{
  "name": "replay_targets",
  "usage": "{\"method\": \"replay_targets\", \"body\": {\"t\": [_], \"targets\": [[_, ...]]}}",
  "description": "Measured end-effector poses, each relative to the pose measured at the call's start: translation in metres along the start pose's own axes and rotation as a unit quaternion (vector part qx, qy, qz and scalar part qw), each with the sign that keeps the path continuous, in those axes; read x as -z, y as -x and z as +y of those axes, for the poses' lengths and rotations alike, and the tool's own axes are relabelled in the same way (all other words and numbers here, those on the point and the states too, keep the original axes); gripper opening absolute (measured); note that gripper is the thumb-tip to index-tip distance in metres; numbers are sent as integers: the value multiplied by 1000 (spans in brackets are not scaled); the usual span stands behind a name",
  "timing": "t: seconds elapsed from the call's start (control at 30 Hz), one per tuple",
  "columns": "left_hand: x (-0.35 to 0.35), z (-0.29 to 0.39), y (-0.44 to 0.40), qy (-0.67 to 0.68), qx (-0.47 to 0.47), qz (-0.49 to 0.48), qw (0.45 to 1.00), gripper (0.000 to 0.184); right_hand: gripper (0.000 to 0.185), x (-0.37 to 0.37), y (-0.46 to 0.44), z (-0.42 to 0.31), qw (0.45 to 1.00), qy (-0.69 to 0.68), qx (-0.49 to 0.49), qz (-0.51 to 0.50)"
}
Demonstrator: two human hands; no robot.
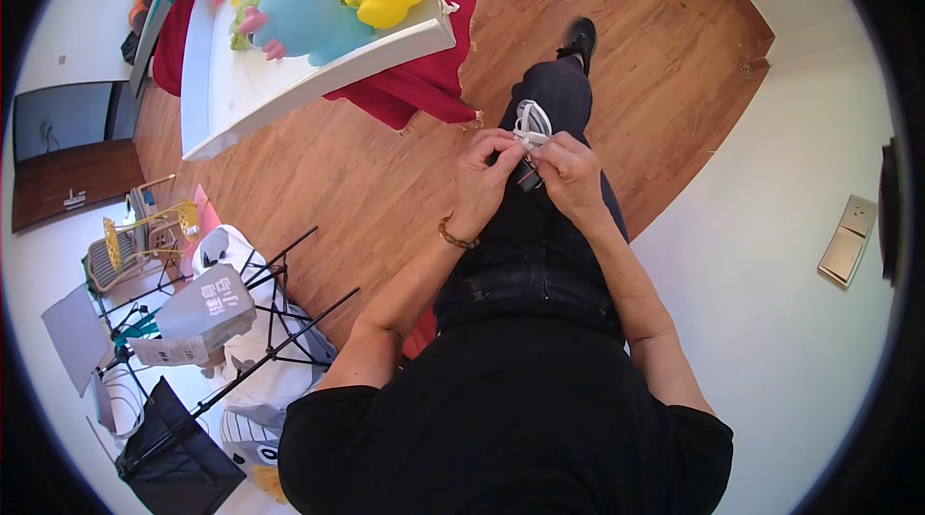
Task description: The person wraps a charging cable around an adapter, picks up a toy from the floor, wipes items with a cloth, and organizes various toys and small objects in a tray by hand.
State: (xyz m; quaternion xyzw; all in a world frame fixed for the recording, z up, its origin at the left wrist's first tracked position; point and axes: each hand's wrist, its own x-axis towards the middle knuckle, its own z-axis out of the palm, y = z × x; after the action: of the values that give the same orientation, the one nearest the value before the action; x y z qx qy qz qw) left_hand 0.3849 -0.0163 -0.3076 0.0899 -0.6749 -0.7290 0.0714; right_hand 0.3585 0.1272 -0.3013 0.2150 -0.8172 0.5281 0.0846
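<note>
Both hands meet above my thigh at a coiled white cable (533, 120). My left hand (487, 168), with a beaded bracelet at its wrist, pinches the cable bundle from the left. My right hand (570, 173) grips it from the right, fingers closed. Loops of the cable stick up beyond the fingertips. Just below the fingers, between the two hands, is a small dark object (527, 175); whether it is joined to the cable I cannot tell.
Blue and yellow figures stand on a white-rimmed table (318, 86) with red cloth (414, 96) at the upper left. A folding stand (275, 351), bags and a chair (114, 260) are at the lower left. A white wall with a switch plate (848, 240) is at right.
</note>
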Motion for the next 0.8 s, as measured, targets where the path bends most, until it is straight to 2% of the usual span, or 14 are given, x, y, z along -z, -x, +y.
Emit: {"method": "replay_targets", "body": {"t": [0.07,0.17,0.27,0.33,0.43,0.53,0.63,0.73,0.8], "targets": [[-2,9,-1,123,151,22,981,13,8,1,-1,3,997,-61,-39,-1],[-2,11,-10,164,151,19,975,22,8,5,-4,7,993,-98,-59,-14],[4,7,-21,190,203,-35,960,32,10,4,-3,10,997,-77,-28,-8],[1,14,-22,182,211,-43,959,27,12,2,-2,10,999,-27,29,4],[6,14,-23,161,226,-61,959,20,11,0,-3,9,999,-6,41,15],[7,13,-27,147,222,-59,962,13,10,5,-6,4,986,-108,-129,17],[9,12,-28,155,215,-66,962,10,11,5,-10,1,984,-109,-132,38],[14,12,-32,146,228,-109,956,9,12,6,-14,10,978,-163,-130,-3],[18,12,-35,126,233,-137,955,9,13,9,-18,6,979,-127,-153,-42]]}}
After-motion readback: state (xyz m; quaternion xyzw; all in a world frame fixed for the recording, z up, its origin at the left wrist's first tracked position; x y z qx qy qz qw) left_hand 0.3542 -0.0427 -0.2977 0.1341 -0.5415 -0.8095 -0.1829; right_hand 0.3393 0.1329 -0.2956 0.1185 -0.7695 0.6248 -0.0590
